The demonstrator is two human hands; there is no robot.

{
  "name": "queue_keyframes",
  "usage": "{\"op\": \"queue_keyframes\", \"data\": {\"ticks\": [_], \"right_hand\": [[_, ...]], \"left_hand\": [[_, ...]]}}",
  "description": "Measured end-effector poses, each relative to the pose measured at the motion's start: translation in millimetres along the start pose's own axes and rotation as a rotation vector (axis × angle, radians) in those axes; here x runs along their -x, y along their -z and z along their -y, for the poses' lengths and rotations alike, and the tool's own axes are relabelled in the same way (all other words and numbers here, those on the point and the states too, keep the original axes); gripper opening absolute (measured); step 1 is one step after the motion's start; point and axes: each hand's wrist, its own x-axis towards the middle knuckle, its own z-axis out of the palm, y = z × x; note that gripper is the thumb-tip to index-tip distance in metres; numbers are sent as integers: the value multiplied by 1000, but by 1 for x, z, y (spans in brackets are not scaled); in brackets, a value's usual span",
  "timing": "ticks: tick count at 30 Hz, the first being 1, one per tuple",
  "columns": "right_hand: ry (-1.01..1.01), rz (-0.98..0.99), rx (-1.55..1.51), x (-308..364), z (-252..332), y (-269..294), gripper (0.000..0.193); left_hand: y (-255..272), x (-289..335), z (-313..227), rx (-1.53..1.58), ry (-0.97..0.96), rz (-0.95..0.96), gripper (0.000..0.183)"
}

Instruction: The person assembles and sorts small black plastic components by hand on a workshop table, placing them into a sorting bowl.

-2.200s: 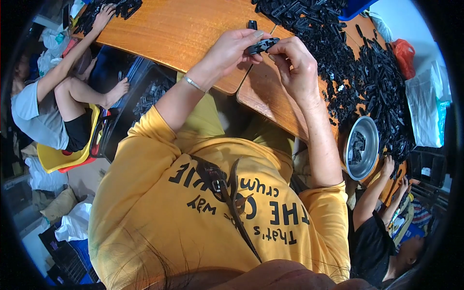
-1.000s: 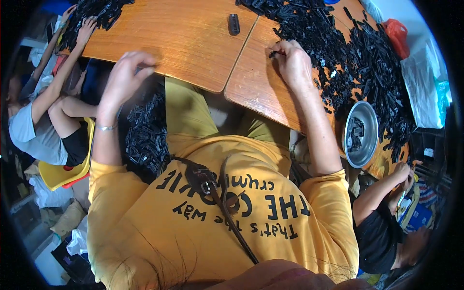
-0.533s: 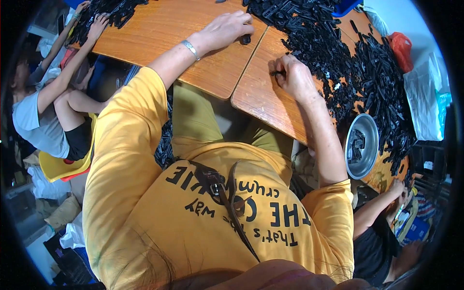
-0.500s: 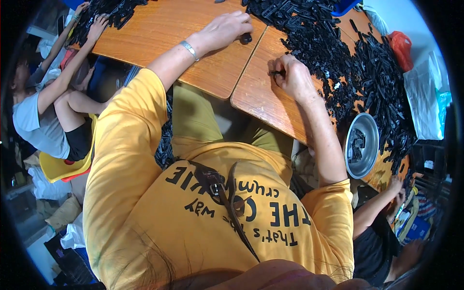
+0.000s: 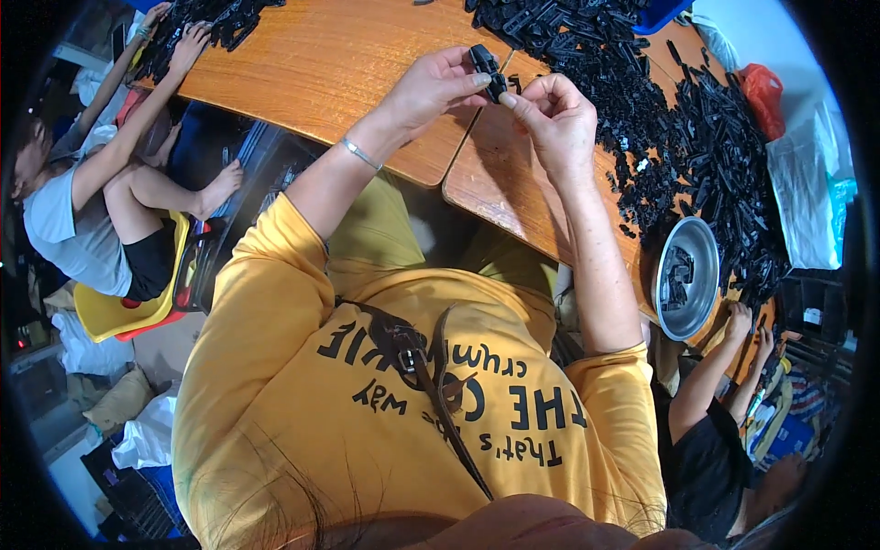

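Over the seam of the wooden table [image 5: 367, 87], my two hands meet at a small black plastic part [image 5: 487, 71]. My left hand [image 5: 440, 87], with a metal bracelet on its wrist, grips the part between thumb and fingers. From the other side, my right hand [image 5: 555, 115] pinches with thumb and forefinger at the part's lower end. A small black piece shows by the right fingertips, too small to name. Just beyond and to the right of my hands lies a big heap of black plastic pieces [image 5: 596, 101].
A metal bowl [image 5: 706, 307] holding a few black pieces stands at the right edge. Longer black parts [image 5: 715, 165] are piled beyond it, near a red bag [image 5: 761, 101]. At left a person [image 5: 69, 206] sits handling another black pile; another person's arms [image 5: 710, 385] reach in at lower right.
My left hand has lifted the black part off the table and moved nearer my right hand. My right hand has risen to meet it. The person at lower right now reaches further onto the table.
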Motion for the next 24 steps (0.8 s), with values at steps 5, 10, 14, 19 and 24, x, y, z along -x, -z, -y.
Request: {"op": "queue_keyframes", "data": {"ticks": [5, 10, 14, 19, 24], "right_hand": [[147, -152, -64, 2, 4, -14, 16], [296, -189, 63, 5, 5, -20, 13], [416, -215, 223, 6, 10, -19, 14], [437, -222, 228, 6, 9, -20, 13], [406, -205, 195, 8, 7, -21, 13]], "left_hand": [[-15, 8, -9, -2, -65, 22, 36], [-15, 12, -10, -31, -65, 40, 37], [-15, 14, -10, -55, -52, 13, 38], [-14, 12, -5, -57, -64, -2, 39], [-13, 14, -3, -30, -69, -14, 38]]}}
